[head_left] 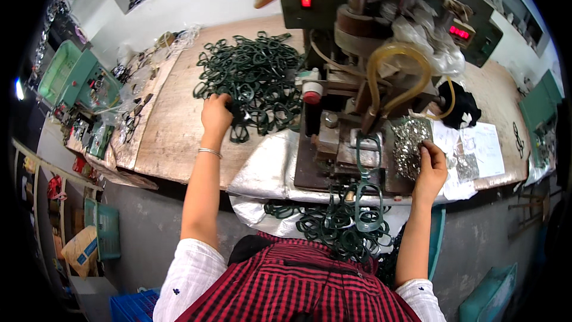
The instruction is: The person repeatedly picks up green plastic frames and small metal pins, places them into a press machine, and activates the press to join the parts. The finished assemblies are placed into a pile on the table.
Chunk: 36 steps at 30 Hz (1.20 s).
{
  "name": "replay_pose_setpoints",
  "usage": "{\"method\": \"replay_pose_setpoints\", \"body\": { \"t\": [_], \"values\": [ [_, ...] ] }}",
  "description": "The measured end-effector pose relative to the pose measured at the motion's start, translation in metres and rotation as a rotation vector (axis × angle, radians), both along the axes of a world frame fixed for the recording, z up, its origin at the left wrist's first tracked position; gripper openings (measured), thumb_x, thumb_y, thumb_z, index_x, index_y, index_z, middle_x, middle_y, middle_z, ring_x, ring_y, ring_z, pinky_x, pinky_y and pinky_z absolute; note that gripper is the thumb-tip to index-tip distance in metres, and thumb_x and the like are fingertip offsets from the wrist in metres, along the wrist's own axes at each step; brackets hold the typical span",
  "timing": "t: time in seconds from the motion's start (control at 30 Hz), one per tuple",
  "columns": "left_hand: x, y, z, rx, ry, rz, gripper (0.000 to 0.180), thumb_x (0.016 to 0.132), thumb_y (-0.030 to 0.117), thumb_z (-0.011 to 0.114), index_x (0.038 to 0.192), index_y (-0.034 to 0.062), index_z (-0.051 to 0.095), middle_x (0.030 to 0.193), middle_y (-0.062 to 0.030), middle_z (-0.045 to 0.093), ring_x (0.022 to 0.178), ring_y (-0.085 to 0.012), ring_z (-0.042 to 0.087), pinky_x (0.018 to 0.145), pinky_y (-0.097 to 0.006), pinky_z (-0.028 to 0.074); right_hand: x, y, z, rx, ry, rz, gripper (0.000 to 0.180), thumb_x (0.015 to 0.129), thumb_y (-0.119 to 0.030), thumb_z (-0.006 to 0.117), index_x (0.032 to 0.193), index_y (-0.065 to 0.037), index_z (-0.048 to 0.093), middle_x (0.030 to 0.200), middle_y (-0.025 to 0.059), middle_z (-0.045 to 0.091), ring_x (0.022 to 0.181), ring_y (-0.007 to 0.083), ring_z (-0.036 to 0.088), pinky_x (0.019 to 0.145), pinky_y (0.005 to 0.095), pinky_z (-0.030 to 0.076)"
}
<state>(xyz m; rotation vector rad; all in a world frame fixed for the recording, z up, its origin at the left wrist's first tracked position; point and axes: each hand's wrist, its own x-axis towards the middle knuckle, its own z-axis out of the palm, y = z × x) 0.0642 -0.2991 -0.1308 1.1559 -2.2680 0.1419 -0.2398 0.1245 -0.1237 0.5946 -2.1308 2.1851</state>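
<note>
My left hand [215, 114] reaches to the edge of a big heap of dark green spectacle frame fronts [250, 80] on the wooden bench, fingers closed on one of them. My right hand [430, 166] rests at a pile of tiny shiny metal parts [410, 143] to the right of the press, fingertips pinching among them. Between the hands a green frame front [369, 155] lies on the machine's bed, and another one [369, 203] hangs over the front edge. A second heap of green frames [336, 229] lies in my lap area on silver sheeting.
A bench press machine [357, 42] with yellowish hoses and red lights stands at centre. Silver sheeting [265, 167] drapes over the bench edge. Papers [482, 149] and a black cloth [462, 107] lie right. Green machines [74, 74] and a blue crate [134, 307] sit left.
</note>
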Motion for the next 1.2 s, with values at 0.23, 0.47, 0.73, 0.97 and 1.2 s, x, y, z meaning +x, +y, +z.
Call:
{"method": "replay_pose_setpoints", "body": {
  "t": [0.23, 0.47, 0.73, 0.97, 1.2],
  "values": [
    [-0.005, 0.037, 0.004, -0.079, 0.057, -0.310, 0.011, 0.075, 0.002, 0.066, 0.085, 0.0056, 0.067, 0.100, -0.0125, 0.063, 0.091, -0.0334, 0.060, 0.079, -0.042, 0.050, 0.038, 0.001, 0.057, 0.087, 0.033, 0.125, 0.016, 0.083, -0.004, 0.074, 0.098, 0.001, 0.069, 0.091, 0.0041, 0.069, 0.085, 0.0107, 0.062, 0.080, 0.0247, 0.049],
    [-0.048, 0.161, 0.110, 0.453, 0.988, -0.928, 0.016, 0.101, 0.017, 0.049, 0.100, 0.0015, 0.053, 0.103, -0.0219, 0.068, 0.087, -0.0248, 0.065, 0.080, -0.034, 0.053, 0.068, -0.059, 0.095, -0.082, 0.009, 0.420, 0.019, 0.082, 0.000, 0.070, 0.099, 0.002, 0.062, 0.090, 0.0055, 0.069, 0.088, 0.0117, 0.064, 0.085, 0.0260, 0.049],
    [-0.089, 0.212, 0.177, 0.346, 1.001, -1.101, 0.017, 0.104, 0.019, 0.042, 0.105, 0.0022, 0.045, 0.081, -0.0070, 0.050, 0.071, -0.0139, 0.048, 0.065, -0.028, 0.042, 0.090, -0.072, 0.112, -0.384, -0.383, 0.518, 0.038, 0.084, 0.005, 0.068, 0.117, 0.003, 0.049, 0.097, 0.0079, 0.069, 0.094, 0.0113, 0.063, 0.090, 0.0246, 0.047],
    [-0.064, 0.256, 0.163, 1.026, 0.938, -1.213, 0.020, 0.094, 0.017, 0.061, 0.098, 0.0052, 0.046, 0.080, -0.0054, 0.052, 0.065, -0.0120, 0.048, 0.059, -0.027, 0.043, 0.054, -0.024, 0.088, 0.295, 0.481, 0.216, 0.027, 0.082, -0.004, 0.068, 0.109, -0.002, 0.066, 0.121, 0.0191, 0.065, 0.121, 0.0317, 0.058, 0.104, 0.0410, 0.043],
    [-0.097, 0.290, 0.119, 2.434, 0.592, -0.851, 0.051, 0.105, 0.055, 0.028, 0.090, 0.0101, 0.047, 0.087, -0.0239, 0.070, 0.069, -0.0312, 0.071, 0.058, -0.036, 0.058, 0.012, 0.001, 0.022, 0.684, 0.652, -0.135, 0.012, 0.079, -0.011, 0.072, 0.088, -0.004, 0.068, 0.121, 0.0181, 0.063, 0.127, 0.0404, 0.049, 0.104, 0.0480, 0.040]
  ]
}}
